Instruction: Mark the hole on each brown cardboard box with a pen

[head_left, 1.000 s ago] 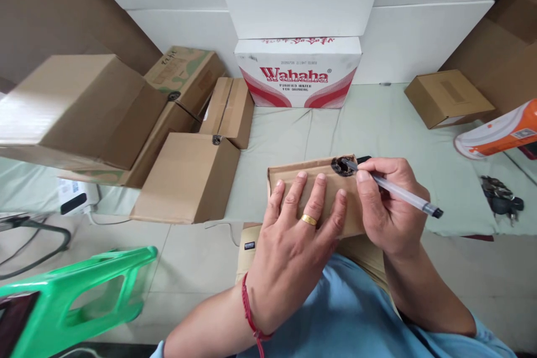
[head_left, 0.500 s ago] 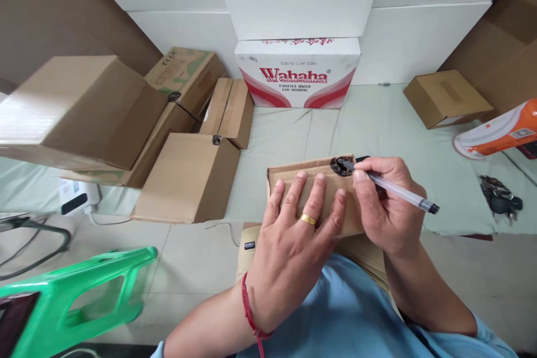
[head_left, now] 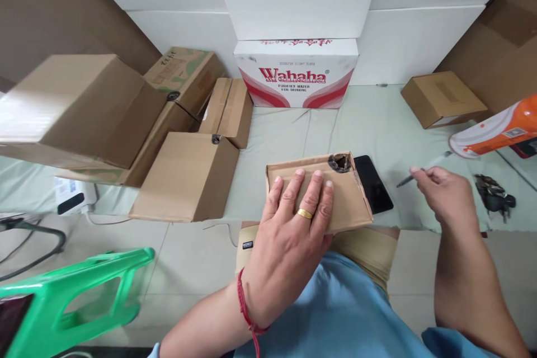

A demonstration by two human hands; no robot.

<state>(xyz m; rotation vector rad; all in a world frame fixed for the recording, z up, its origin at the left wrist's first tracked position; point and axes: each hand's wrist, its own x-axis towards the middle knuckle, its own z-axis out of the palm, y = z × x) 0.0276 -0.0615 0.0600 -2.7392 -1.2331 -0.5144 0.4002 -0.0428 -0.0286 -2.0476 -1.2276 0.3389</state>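
My left hand lies with its fingers flat and spread on a small cardboard box at the table's front edge. A hole with a blackened rim shows in the box's upper right corner. A black phone lies against the right side of that box. Further right, my right hand holds a pen between thumb and fingers, its dark tip pointing left, near the table surface.
Several cardboard boxes stand at the left. A white and red Wahaha box is at the back. On the right are a small box, an orange and white bottle and keys. A green stool stands lower left.
My right hand has moved right with the pen, away from the box's hole, uncovering the phone. My left hand has stayed on the box, its fingers somewhat closer together.
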